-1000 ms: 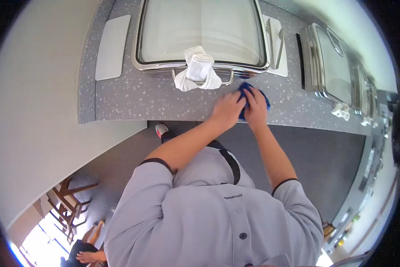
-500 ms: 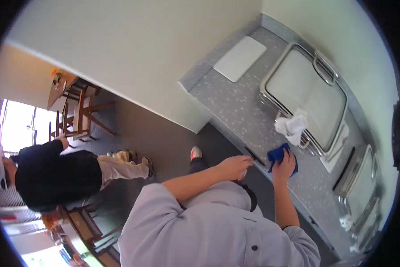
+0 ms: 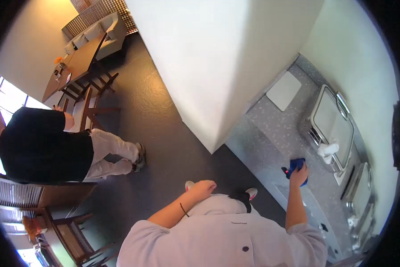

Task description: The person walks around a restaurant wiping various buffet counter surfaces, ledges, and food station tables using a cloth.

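My right hand (image 3: 299, 175) is closed on a bunched blue cloth (image 3: 296, 165), pressed on the speckled grey counter (image 3: 271, 116) near its front edge. Just beside the cloth, a small dark panel (image 3: 285, 171) with a red light sits at that edge. My left hand (image 3: 202, 190) hangs in front of my body, away from the counter, its fingers curled in. Whether anything is inside them is hidden. Behind the cloth stands a rectangular chafing dish (image 3: 334, 122) with a see-through lid, and a white cloth (image 3: 328, 150) is wrapped on its handle.
A second chafing dish (image 3: 361, 187) stands further right. A white board (image 3: 284, 91) lies at the counter's far end. The corner of a white wall (image 3: 213, 89) juts out ahead. To the left, a person in black (image 3: 48, 144) stands near a wooden table (image 3: 77, 66).
My view has swung left, showing more of the room. My left hand has drawn back from the counter edge toward my body. My right hand still grips the blue cloth on the counter.
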A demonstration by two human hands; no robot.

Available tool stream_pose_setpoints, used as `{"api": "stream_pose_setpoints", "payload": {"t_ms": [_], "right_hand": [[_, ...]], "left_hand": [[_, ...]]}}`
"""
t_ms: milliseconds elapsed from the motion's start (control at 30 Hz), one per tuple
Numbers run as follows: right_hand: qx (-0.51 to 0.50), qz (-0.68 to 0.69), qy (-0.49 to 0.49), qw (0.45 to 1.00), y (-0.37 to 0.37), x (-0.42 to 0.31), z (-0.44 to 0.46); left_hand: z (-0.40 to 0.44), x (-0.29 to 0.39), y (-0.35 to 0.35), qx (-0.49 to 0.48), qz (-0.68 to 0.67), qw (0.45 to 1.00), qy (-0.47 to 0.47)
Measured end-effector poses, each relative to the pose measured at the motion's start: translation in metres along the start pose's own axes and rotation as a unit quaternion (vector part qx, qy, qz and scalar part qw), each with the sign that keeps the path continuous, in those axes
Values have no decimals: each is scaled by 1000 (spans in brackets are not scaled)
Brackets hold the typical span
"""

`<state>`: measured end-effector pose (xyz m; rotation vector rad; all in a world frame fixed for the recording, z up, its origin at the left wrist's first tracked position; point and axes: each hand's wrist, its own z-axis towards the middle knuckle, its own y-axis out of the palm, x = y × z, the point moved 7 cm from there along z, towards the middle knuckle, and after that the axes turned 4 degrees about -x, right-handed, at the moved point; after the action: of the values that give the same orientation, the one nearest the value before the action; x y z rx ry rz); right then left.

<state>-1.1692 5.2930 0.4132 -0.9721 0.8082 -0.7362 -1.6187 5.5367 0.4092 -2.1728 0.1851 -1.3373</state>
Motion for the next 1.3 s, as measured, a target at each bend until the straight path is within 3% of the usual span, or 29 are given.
{"api": "stream_pose_setpoints", "payload": {"t_ms": [167, 267, 367, 400, 433, 500, 567, 633, 733, 833, 900, 1133, 1300], "right_hand": [[60, 19, 18, 998, 18, -29, 13], [-42, 52, 74, 995, 28, -54, 8], [-221, 211, 142, 942, 47, -78, -11], [-268, 391, 208, 855, 68, -85, -36], [-303, 553, 265, 729, 87, -98, -70], [-410, 623, 374, 550, 83, -155, -128], [-468, 648, 433, 417, 112, -192, -173], [-509, 566, 475, 441, 121, -241, -199], [-600, 551, 472, 337, 126, -341, -220], [-636, 563, 457, 263, 158, -419, -238], [-653, 582, 437, 208, 162, -476, -243], [-618, 642, 419, 177, 191, -633, -238], [-542, 691, 434, 202, 191, -705, -229]], "left_hand": [[-39, -68, -60, 7, 21, 1000, -20], [-54, -87, -81, -1, -40, 998, -55], [-57, -102, -104, 14, -83, 992, -98], [-57, -106, -111, 22, -87, 990, -111], [-60, -110, -115, 30, -68, 990, -119], [-66, -114, -123, 51, -36, 989, -135], [-69, -129, -119, 43, -12, 985, -165], [-87, -146, -102, 8, -4, 981, -194], [-103, -166, -94, -49, -15, 976, -211], [-107, -175, -124, -15, 13, 985, -172], [-105, -196, -143, 25, -70, 981, -179], [-61, -283, -298, 39, -91, 993, -67], [-21, -239, -459, -12, -120, 993, 11]]}}
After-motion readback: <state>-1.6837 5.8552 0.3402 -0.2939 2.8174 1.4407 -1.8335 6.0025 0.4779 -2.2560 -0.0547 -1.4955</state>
